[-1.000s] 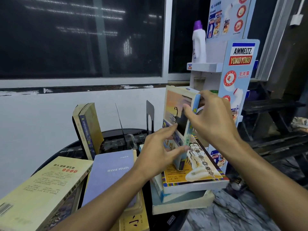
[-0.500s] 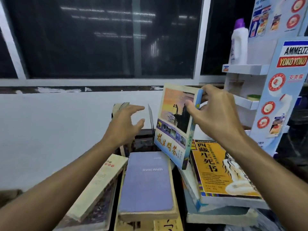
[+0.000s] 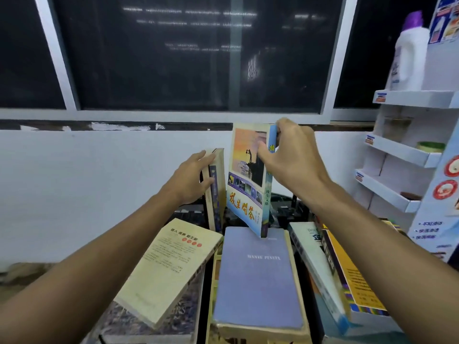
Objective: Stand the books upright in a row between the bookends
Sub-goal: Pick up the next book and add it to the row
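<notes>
Dark window (image 3: pixel 159 58) over a white wall; counter (image 3: pixel 282 207) crowded with books. Right hand (image 3: pixel 290 157) grips sunset book (image 3: pixel 246 184) by its upper spine, upright, slightly tilted, lower corner over flat purple book (image 3: pixel 258 276). Left hand (image 3: pixel 191 180), fingers straight, presses standing book (image 3: pixel 214 189) just left of it.

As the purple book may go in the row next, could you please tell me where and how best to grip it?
Probably by its near short edge, coming from the person's side: the purple book lies flat, cover up, with the cream book and the white book crowding its long sides, and the sunset book hangs over its far end.
</notes>
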